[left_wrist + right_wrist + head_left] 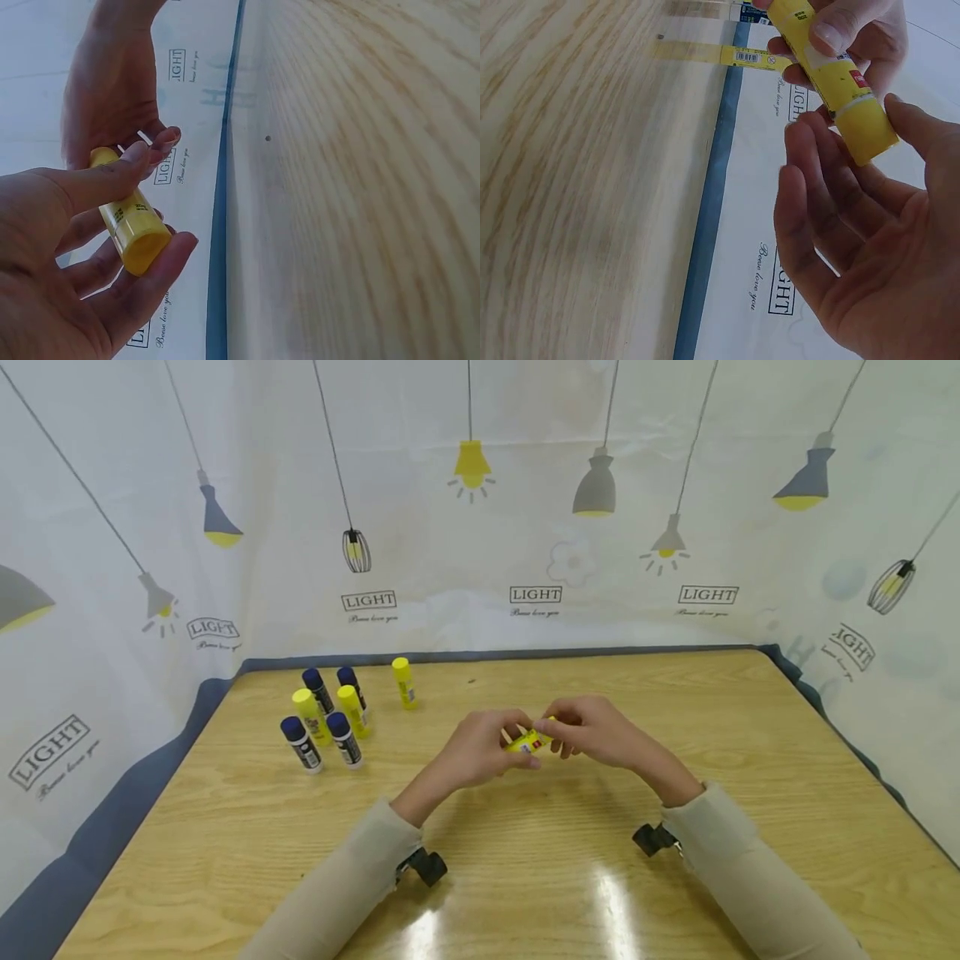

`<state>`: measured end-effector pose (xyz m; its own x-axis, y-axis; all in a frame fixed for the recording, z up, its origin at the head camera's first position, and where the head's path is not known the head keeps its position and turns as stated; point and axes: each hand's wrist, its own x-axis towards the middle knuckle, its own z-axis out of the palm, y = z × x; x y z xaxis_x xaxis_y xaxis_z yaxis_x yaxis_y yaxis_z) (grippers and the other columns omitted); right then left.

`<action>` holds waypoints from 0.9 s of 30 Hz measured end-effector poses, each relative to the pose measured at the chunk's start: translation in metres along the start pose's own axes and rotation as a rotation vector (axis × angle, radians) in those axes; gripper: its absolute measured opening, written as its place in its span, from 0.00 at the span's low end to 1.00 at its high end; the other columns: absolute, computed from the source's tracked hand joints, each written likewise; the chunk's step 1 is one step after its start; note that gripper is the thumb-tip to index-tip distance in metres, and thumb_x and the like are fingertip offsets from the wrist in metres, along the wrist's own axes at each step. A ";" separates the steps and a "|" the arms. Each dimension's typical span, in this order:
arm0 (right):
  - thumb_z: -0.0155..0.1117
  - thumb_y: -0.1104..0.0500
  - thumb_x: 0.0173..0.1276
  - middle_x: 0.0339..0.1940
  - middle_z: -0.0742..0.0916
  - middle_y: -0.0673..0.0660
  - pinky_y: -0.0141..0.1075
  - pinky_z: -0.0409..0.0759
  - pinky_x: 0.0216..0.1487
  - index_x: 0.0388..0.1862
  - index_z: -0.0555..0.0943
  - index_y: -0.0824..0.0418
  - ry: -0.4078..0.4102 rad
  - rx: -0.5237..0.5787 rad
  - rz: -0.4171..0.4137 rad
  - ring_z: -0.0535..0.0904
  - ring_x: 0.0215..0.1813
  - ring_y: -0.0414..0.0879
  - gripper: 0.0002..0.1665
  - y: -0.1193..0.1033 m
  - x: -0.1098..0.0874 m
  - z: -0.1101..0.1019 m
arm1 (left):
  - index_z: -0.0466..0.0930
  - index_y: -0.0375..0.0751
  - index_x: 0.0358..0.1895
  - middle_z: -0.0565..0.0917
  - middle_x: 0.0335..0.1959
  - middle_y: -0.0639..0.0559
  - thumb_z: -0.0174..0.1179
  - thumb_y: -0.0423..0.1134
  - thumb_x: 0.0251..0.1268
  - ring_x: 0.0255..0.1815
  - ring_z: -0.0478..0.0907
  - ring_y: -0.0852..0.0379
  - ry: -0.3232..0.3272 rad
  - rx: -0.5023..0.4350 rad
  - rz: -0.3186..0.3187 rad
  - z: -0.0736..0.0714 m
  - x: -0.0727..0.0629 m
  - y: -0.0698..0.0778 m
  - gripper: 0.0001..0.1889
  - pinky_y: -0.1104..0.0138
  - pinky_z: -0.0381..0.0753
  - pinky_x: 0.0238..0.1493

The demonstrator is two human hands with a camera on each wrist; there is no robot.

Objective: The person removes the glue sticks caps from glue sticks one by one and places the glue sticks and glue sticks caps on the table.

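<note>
"What's written on the printed curtain point(420, 485)?"

"'LIGHT' in boxed capitals, repeated, with a script line beneath that looks like 'Beese love you'."

"And on the held yellow glue stick point(835, 84)?"

"A small red mark; its print is too small to read. Another yellow glue stick point(759, 58) bears a barcode."

The held glue stick point(529, 742) is above the counter point(525, 877); the left hand point(480, 747) is at its left end, the right hand point(592, 731) at its right end; six glue sticks point(315, 720) stand on the counter well to its left; a seventh glue stick point(404, 684) stands behind and left of it; a cloth point(420, 485) hangs farther behind it.
</note>
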<state>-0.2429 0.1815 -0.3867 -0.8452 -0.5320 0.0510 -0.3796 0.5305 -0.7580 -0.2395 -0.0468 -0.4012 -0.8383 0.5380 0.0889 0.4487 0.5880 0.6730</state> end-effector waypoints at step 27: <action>0.55 0.44 0.82 0.26 0.88 0.59 0.54 0.87 0.35 0.31 0.83 0.62 -0.020 0.002 0.038 0.85 0.28 0.54 0.26 0.002 0.002 0.002 | 0.87 0.53 0.59 0.90 0.47 0.52 0.74 0.47 0.63 0.39 0.88 0.59 0.049 0.056 0.031 -0.002 -0.001 0.000 0.21 0.68 0.85 0.40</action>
<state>-0.2450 0.1800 -0.3898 -0.8514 -0.5244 0.0094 -0.3466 0.5491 -0.7605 -0.2393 -0.0480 -0.3996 -0.8372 0.5271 0.1459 0.4902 0.6049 0.6275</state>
